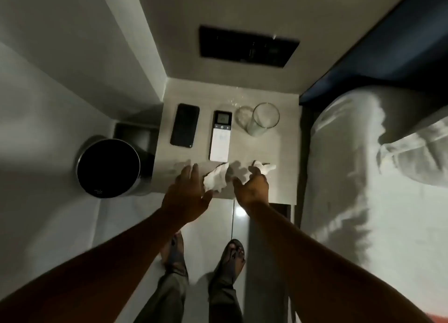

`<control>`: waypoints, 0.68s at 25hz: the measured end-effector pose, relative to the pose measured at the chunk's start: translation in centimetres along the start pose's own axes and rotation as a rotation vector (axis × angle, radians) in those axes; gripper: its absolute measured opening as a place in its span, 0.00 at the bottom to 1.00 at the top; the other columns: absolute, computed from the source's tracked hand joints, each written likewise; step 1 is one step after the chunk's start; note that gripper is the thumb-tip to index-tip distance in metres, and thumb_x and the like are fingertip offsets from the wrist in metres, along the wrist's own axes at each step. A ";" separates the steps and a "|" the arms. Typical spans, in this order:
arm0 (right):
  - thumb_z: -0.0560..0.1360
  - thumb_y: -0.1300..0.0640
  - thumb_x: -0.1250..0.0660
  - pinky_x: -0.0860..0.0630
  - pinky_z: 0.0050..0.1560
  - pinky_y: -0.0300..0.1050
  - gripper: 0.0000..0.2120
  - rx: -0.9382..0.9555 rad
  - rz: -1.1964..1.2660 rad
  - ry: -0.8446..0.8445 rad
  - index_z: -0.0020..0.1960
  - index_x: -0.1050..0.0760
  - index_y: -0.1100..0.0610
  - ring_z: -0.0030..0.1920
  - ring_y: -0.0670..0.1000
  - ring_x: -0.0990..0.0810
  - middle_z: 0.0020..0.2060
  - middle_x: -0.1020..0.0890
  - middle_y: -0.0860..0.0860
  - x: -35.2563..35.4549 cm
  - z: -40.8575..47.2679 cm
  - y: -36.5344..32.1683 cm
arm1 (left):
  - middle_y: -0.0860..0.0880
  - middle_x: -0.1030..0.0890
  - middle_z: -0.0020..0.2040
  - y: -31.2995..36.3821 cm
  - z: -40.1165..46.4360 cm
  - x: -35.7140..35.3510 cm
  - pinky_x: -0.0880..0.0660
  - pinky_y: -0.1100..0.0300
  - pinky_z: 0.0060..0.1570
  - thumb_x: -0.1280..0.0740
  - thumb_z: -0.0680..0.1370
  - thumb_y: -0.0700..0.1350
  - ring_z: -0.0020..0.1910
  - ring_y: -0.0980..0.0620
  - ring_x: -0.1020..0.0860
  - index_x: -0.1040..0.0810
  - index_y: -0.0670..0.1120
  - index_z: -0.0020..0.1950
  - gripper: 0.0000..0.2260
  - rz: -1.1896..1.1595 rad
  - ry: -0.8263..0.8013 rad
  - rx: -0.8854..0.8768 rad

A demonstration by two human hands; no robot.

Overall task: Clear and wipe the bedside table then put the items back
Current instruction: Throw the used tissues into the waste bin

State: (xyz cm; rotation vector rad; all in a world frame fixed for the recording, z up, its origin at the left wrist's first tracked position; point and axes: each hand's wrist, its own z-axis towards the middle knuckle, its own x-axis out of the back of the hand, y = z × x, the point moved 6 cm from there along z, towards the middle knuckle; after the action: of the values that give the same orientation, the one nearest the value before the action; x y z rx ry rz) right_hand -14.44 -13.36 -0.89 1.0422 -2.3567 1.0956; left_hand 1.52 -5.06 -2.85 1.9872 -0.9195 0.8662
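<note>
The pale bedside table (278, 157) carries a black phone (184, 125), a white remote with a small screen (220, 136) and an empty clear glass (263, 121) in a row. A crumpled white tissue (215, 178) lies at the front edge, just right of my left hand (188, 191), whose fingers are spread and hold nothing. My right hand (252, 187) curls over a second crumpled tissue (265, 168) at the front right; how firmly it grips is unclear.
A round black bin (108, 168) stands on the floor left of the table. The bed with white linen (375, 177) presses against the table's right side. A dark panel (247, 46) is set in the wall behind. My sandalled feet stand on the tiled floor.
</note>
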 end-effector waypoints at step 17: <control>0.73 0.54 0.25 0.15 0.48 0.57 0.02 0.082 0.176 -0.272 0.45 0.17 0.52 0.45 0.57 0.14 0.45 0.14 0.54 -19.7 4.0 -6.1 | 0.53 0.21 0.42 -14.1 2.5 -0.2 0.29 0.77 0.33 0.32 0.80 0.47 0.38 0.59 0.21 0.19 0.45 0.54 0.07 -0.691 0.284 0.389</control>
State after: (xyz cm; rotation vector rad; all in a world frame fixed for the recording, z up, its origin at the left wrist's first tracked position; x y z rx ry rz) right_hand 3.37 -9.64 -11.47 1.0891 -2.6820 1.1871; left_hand 13.65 -0.77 -9.17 2.2043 0.1267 0.9178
